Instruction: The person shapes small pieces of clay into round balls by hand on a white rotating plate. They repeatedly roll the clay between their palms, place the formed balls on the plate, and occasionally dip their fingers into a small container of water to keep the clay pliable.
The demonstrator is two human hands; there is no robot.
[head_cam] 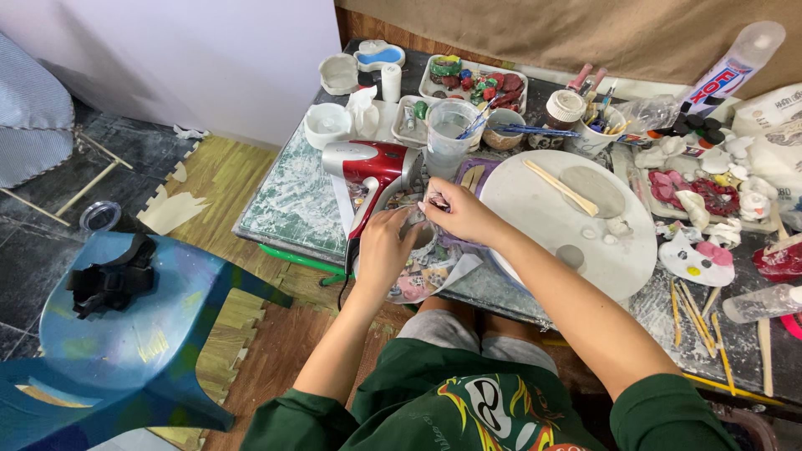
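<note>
Green sleeves nearest. Left hand (383, 250) cups, right hand (455, 210) pinches a small pale piece (420, 219) at the near tabletop (292, 200) edge; hairdryer (372, 171) touching left could knock it off.

Low paint-smeared dark worktable (735, 334), red and silver hair dryer (372, 167), round white turntable disc (585, 242), clear plastic cup of brushes (451, 129), white bowls (327, 124), scattered wooden sculpting sticks (693, 309), trays of coloured clay pieces (476, 83)

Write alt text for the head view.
Both hands, left hand and right hand, work a small piece at the edge of a cluttered craft table, beside a red hair dryer and a round white board.
</note>
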